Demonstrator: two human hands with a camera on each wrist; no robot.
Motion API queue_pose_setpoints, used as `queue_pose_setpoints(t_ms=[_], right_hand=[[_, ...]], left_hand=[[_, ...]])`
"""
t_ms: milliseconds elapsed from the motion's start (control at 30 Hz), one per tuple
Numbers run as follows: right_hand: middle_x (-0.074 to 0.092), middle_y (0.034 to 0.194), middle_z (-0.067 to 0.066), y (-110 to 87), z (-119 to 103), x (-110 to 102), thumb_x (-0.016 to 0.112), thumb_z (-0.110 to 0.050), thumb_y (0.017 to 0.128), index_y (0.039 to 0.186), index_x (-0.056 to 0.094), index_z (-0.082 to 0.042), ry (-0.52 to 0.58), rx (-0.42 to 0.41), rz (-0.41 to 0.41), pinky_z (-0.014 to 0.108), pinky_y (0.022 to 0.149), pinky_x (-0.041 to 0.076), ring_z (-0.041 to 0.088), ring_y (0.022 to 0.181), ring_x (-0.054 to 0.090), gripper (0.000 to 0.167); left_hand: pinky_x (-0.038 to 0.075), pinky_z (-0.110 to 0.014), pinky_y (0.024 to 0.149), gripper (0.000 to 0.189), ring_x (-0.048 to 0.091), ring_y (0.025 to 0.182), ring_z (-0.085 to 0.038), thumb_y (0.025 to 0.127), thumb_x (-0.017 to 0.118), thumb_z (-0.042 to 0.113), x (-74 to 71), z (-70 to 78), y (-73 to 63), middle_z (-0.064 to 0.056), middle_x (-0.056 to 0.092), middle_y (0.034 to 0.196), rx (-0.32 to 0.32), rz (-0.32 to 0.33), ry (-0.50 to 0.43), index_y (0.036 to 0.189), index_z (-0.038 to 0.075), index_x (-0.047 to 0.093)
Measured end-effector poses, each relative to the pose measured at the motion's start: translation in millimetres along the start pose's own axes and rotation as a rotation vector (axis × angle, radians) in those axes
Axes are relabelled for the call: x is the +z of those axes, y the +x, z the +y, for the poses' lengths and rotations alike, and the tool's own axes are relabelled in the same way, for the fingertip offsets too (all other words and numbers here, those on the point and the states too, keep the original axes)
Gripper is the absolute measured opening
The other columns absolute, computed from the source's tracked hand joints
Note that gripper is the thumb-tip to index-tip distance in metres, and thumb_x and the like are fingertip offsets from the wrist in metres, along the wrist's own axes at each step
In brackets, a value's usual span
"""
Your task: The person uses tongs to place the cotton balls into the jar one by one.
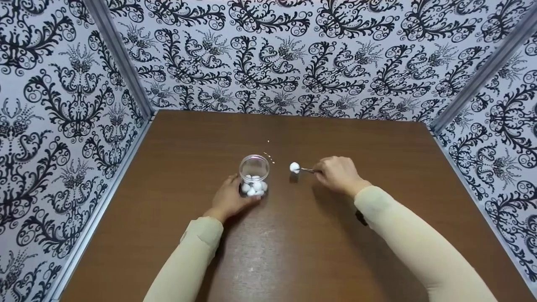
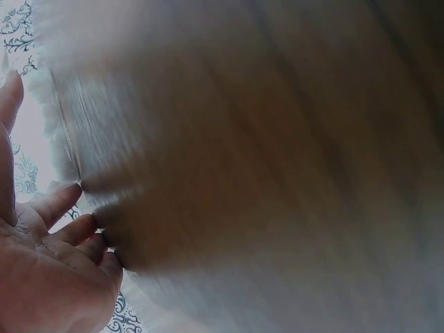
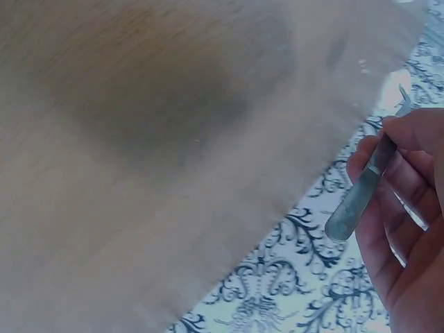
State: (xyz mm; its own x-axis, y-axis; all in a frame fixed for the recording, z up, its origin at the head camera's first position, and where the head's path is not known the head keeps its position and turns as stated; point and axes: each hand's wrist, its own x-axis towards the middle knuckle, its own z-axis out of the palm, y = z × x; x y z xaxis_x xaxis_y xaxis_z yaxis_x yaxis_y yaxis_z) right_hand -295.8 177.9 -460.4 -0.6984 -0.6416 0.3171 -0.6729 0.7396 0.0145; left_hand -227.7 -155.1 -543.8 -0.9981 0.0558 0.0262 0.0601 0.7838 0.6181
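A clear jar holding several white cotton balls stands on the table. My left hand grips it low down, thumb at the near side and fingers at the left. In the left wrist view, the fingertips of the left hand rest at the brown tabletop. My right hand is to the right of the jar and pinches metal tweezers. At their tip is one white cotton ball, over the table. The right wrist view shows the tweezers' rounded end sticking out past the fingers.
The brown wooden table is enclosed by patterned black-and-white walls at the back and both sides. Several tiny light specks lie on the tabletop just beyond the jar.
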Motion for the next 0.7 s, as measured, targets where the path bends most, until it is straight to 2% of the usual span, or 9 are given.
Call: queue_pose_setpoints(t_ms=[133, 300, 700], right_hand=[[0.071, 0.082, -0.004, -3.5, -5.5, -14.9, 0.073, -0.015, 0.083, 0.089, 0.080, -0.017, 0.023, -0.032, 0.009, 0.045, 0.048, 0.048, 0.023, 0.068, 0.067, 0.009], [0.071, 0.082, -0.004, -1.6, -14.8, -28.7, 0.076, -0.016, 0.082, 0.090, 0.080, -0.017, 0.032, -0.094, 0.061, 0.042, 0.047, 0.048, 0.020, 0.065, 0.067, 0.009], [0.069, 0.079, -0.008, 21.1, -44.4, -48.8, 0.072, -0.018, 0.085, 0.091, 0.080, -0.020, 0.043, -0.167, 0.120, 0.038, 0.044, 0.044, 0.016, 0.060, 0.063, 0.010]], left_hand=[[0.034, -0.050, 0.109, 0.095, 0.039, 0.137, -0.038, 0.075, 0.080, 0.058, 0.0, 0.0, -0.1, -0.020, 0.041, 0.151, 0.004, 0.004, -0.015, 0.149, 0.009, 0.046], [0.034, -0.050, 0.109, 0.094, 0.040, 0.136, -0.037, 0.075, 0.081, 0.057, -0.8, 0.2, -0.9, -0.020, 0.041, 0.150, 0.007, 0.010, -0.031, 0.148, 0.007, 0.047], [0.033, -0.050, 0.109, 0.094, 0.038, 0.137, -0.038, 0.076, 0.081, 0.056, -2.1, 2.7, -2.4, -0.021, 0.042, 0.149, 0.023, 0.011, -0.037, 0.148, 0.006, 0.047]])
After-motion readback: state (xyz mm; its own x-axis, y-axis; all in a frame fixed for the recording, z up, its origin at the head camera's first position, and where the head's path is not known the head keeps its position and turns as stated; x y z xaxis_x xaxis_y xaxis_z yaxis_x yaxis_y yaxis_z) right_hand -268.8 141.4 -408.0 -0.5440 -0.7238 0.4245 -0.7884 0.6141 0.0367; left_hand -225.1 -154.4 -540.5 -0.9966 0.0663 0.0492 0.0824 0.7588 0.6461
